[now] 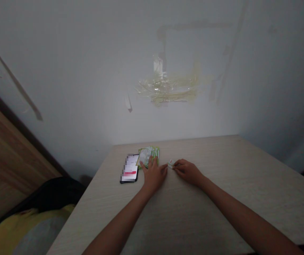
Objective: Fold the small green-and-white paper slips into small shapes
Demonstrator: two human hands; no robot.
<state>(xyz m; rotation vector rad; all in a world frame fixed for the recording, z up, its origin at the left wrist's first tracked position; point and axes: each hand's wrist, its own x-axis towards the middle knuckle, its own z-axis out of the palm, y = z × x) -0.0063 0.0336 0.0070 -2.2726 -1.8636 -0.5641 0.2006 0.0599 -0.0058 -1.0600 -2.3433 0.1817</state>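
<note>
My right hand (187, 171) is closed in a pinch on a small whitish piece (170, 164), which looks like paper or plastic film; its exact kind is too small to tell. At the left edge of that piece, the thumb and index finger of my left hand (154, 174) come together in a pinch. The other fingers of this hand spread out over several green-and-white printed packets (146, 156), lying overlapped near the back of the table. Left of the packets a phone (129, 169) lies face up with its screen lit, its upper right corner against them.
Both forearms rest over the pale wood-grain table (207, 219). Behind it rises a grey wall (88, 71) with peeling clear tape (165, 86). At the lower left, beside the table, are a yellow-and-grey cloth item (35, 230), something black, and a wooden panel (0, 152).
</note>
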